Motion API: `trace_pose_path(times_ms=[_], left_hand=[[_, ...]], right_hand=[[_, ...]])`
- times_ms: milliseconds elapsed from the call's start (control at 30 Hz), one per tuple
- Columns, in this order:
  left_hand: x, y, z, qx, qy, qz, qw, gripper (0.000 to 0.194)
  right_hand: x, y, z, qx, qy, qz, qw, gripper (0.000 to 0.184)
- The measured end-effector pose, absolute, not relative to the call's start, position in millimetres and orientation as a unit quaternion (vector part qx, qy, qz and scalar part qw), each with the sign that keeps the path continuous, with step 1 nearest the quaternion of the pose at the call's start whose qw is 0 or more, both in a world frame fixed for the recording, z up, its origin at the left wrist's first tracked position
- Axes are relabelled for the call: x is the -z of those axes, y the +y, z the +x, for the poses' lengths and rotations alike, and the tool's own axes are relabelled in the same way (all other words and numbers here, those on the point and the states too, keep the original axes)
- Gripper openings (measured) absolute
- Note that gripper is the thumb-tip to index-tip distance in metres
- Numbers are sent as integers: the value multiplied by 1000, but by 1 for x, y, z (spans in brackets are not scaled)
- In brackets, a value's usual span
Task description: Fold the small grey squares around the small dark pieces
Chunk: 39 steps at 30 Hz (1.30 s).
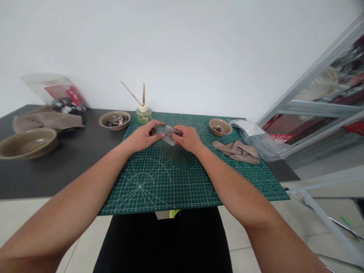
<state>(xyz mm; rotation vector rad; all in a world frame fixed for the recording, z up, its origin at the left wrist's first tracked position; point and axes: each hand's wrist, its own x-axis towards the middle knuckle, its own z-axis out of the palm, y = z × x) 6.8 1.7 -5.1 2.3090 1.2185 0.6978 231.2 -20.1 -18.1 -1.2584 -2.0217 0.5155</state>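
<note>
Right hand [189, 138], grip nearly closed, pinches greyish packet [170, 135].

Plastic-looking packet [170, 135], smooth glossy bowl [30, 142], matt cloth [237, 151], glossy plastic bag [263, 143]

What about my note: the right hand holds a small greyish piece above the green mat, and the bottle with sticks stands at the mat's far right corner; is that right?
Not quite: the head view shows the bottle with sticks at the far left corner of the green mat. The right hand does hold a small greyish piece above the mat.
</note>
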Motion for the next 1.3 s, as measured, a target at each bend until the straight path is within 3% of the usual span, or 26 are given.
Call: trace_pose_path(times_ms=[100, 533, 667, 833, 1033, 1200, 1300], left_hand=[[6, 3, 8, -252, 412, 843, 237, 28], [4, 1, 10, -271, 407, 814, 314, 28], [4, 0, 8, -269, 402, 808, 338, 17], [12, 3, 9, -313, 389, 756, 422, 17], [16, 3, 15, -332, 372, 701, 510, 27], [16, 3, 14, -352, 395, 669, 522, 35], [16, 3, 13, -362, 406, 664, 514, 36]], right_hand=[[20, -23, 226, -265, -772, -464, 345, 16], [34, -15, 220, -456, -642, -420, 451, 35], [36, -15, 220, -518, -565, -406, 497, 38], [32, -18, 222, -430, -596, -429, 525, 27], [18, -33, 219, -199, -743, -505, 391, 40], [15, -40, 212, -128, -804, -490, 311, 47], [15, -43, 209, -107, -813, -489, 299, 43]])
